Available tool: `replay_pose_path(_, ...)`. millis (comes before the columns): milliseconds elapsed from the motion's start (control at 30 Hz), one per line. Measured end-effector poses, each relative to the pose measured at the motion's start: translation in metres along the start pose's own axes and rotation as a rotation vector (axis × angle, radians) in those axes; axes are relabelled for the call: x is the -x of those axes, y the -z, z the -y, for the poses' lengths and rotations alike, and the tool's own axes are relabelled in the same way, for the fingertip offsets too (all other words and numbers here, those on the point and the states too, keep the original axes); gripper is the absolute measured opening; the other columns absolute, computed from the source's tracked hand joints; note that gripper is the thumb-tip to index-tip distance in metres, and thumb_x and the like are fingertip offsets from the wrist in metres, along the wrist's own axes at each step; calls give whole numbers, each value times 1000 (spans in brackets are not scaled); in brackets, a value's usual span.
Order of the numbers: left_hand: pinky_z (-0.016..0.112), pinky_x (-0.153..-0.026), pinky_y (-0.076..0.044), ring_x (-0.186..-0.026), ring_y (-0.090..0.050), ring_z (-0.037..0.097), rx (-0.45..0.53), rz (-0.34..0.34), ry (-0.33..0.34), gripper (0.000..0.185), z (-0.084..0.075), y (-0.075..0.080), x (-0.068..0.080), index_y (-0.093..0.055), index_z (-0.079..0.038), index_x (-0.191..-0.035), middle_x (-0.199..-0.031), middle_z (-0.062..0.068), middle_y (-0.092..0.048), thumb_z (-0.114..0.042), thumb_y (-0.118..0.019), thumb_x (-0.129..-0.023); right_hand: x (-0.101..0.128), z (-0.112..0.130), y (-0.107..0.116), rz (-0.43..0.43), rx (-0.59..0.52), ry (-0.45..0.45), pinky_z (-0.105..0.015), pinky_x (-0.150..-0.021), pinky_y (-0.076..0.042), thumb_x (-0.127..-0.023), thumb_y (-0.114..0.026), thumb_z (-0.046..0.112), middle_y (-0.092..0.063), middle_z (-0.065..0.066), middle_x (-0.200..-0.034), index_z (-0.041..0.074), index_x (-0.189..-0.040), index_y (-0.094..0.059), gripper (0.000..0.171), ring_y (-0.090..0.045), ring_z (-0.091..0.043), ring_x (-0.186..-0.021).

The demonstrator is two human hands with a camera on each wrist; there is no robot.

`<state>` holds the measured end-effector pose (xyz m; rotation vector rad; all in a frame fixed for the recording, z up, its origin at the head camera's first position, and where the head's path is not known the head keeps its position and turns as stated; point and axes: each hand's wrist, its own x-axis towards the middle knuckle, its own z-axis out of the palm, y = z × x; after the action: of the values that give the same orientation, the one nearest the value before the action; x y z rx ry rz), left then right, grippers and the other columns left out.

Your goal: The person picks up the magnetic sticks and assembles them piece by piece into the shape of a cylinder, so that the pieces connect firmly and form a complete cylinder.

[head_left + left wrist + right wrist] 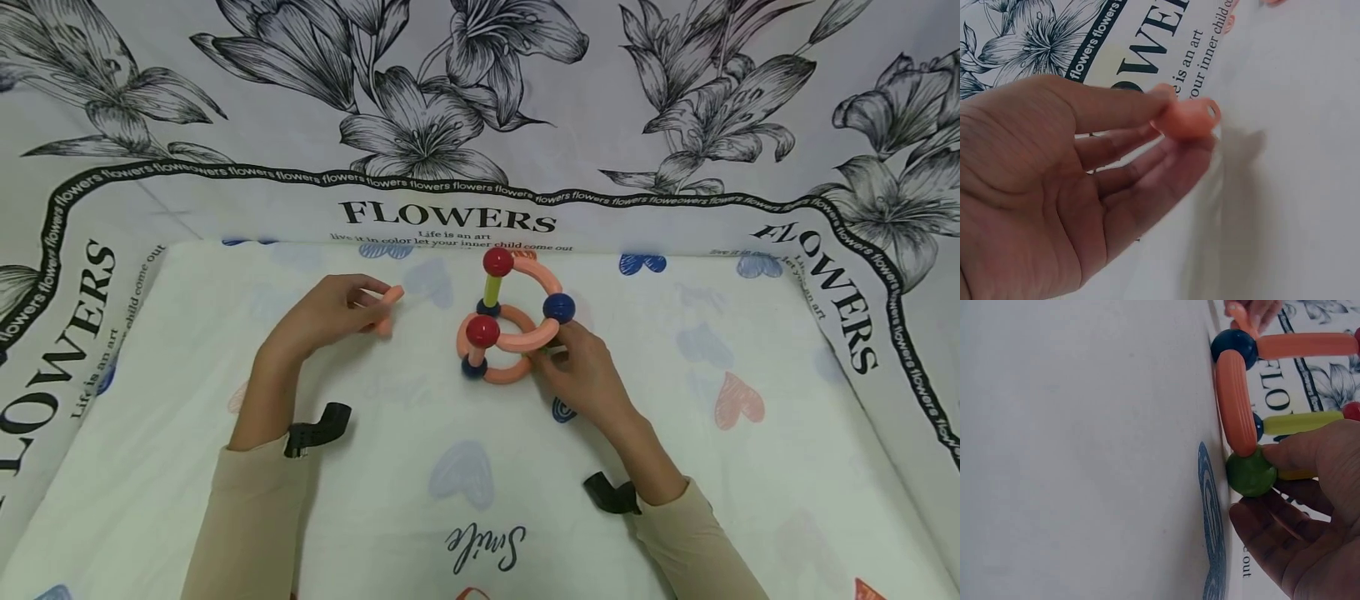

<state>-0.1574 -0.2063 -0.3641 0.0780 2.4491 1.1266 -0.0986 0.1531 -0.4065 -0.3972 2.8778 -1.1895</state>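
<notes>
We see our left hand point(330, 312) pinching a short curved salmon-pink plastic rod point(387, 308) between thumb and fingertips, its grip closed on it just above the white heart-printed cloth point(420, 517), left of the build. Our right hand point(581, 367) steadies the ball-and-rod plastic structure point(506, 325) near the middle, thumb and fingers grasping its green plastic ball point(1250, 474) at the near right corner, likely so it cannot tip. A yellow-green upright rod point(492, 290) carries a red ball point(498, 262).
</notes>
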Motion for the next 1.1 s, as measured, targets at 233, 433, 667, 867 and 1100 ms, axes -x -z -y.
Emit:
replay_pose_path(233, 33, -89, -63, -96, -78, 18, 210, 37, -36, 48, -15, -14, -14, -61, -13, -144, -123, 17, -75, -29, -74, -100, -2, -3, -2, 2, -28, 6, -44, -89, -65, -99, -76, 18, -76, -9, -113, 11, -119, -70, 22, -75, -25, -106)
replay_pose_path(433, 46, -94, -63, -100, -79, 29, 351, 62, -102, 49, -35, -21, -17, -64, -14, -142, -123, 18, -76, -29, -79, -97, -3, -4, -3, 12, -31, -14, -45, -93, -64, -98, -76, 19, -75, -10, -117, 10, -124, -68, 28, -75, -26, -109)
replay_pose_path(667, 43, -91, -64, -98, -77, 27, 449, 56, -157, 53, -59, -18, -8, -63, -17, -143, -115, 11, -79, -35, -80, -96, -3, -3, 1, 11, -21, -13, -46, -92, -64, -98, -76, 18, -74, -9, -117, 9, -126, -66, 31, -75, -26, -109)
replay_pose_path(867, 41, -88, -65, -94, -79, 23, 435, 17, -173, 48, -68, -25, 0, -65, -15, -140, -111, 10, -80, -32, -78, -98, -2, -3, 0, 32, -24, -27, -45, -92, -64, -100, -75, 22, -74, -9, -118, 9, -129, -68, 33, -74, -26, -110)
replay_pose_path(1100, 38, -86, -65, -85, -80, 18, 443, 43, -144, 53, -69, -32, -1, -62, -10, -143, -103, 7, -80, -33, -77, -98, -2, -5, 2, 20, 1, -15, -45, -92, -64, -99, -75, 20, -73, -10, -117, 8, -126, -67, 31, -74, -25, -109)
